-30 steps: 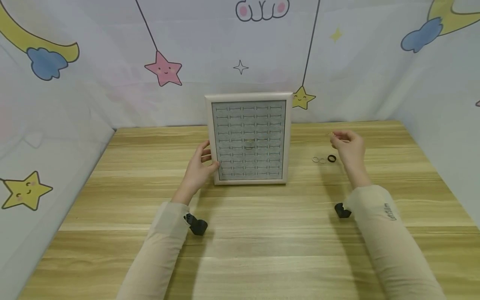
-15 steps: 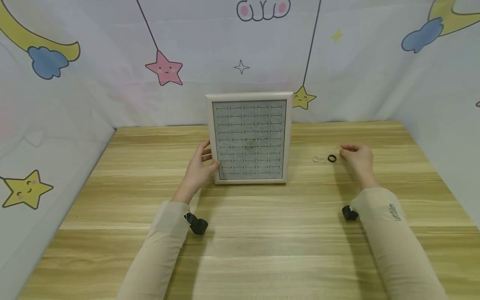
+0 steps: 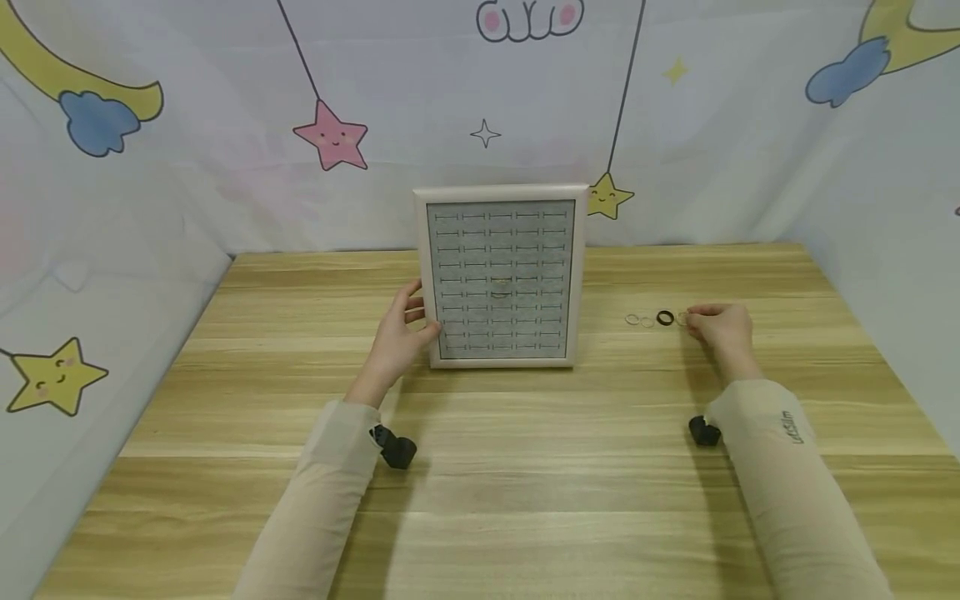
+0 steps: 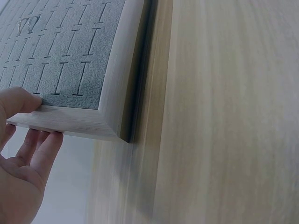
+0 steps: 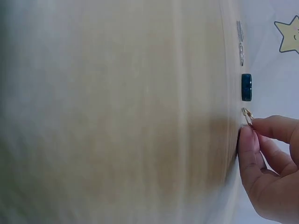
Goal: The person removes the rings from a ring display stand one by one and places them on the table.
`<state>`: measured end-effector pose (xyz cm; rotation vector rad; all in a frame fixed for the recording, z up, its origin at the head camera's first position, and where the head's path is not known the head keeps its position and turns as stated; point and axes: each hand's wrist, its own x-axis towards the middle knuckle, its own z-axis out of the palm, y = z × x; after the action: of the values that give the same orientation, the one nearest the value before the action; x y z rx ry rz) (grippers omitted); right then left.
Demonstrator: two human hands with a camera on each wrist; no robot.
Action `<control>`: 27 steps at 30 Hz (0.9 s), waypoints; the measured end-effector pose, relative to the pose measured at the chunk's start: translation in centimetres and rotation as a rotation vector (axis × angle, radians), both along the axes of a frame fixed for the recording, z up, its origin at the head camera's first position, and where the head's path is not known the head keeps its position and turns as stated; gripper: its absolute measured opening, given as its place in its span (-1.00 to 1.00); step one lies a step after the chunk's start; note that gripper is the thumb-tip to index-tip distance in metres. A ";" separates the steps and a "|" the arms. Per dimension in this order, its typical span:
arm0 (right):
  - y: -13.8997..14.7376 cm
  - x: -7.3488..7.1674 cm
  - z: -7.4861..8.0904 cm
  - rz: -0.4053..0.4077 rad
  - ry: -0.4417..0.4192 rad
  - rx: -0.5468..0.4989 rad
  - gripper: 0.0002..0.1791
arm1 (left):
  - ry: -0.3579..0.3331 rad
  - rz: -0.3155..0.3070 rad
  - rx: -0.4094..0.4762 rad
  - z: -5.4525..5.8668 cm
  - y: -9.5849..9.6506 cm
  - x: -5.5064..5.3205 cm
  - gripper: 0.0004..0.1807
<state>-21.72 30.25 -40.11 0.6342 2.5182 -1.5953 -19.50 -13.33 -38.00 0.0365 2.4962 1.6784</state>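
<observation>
A ring display board (image 3: pixel 501 279) with a pale wooden frame and grey slotted padding stands upright on the table. My left hand (image 3: pixel 402 327) grips its left edge, thumb on the front and fingers behind, as the left wrist view shows. Two rings (image 4: pixel 28 24) sit in slots near the board's middle. On the right, my right hand (image 3: pixel 722 327) pinches a thin gold ring (image 5: pixel 248 116) between thumb and finger, low at the table surface. Just left of it lies a black ring (image 3: pixel 665 317), then two silver rings (image 3: pixel 640 321) side by side.
The wooden table (image 3: pixel 480 483) reaches back to a white cloth backdrop (image 3: pixel 405 75) printed with stars, moons and clouds. Black wrist cameras (image 3: pixel 397 450) hang under both sleeves.
My right hand has moved right and down toward the table with the gold ring, ending beside the black ring. The left hand and the board have stayed in place.
</observation>
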 end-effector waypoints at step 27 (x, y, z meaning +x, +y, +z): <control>-1.1 0.1 1.8 -0.032 0.069 0.156 -0.50 | 0.006 0.004 -0.020 0.0 0.1 0.1 -0.20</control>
<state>-21.61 29.15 -38.29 0.6489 2.7162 -1.4657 -19.45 -13.27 -37.97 0.0347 2.5188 1.6572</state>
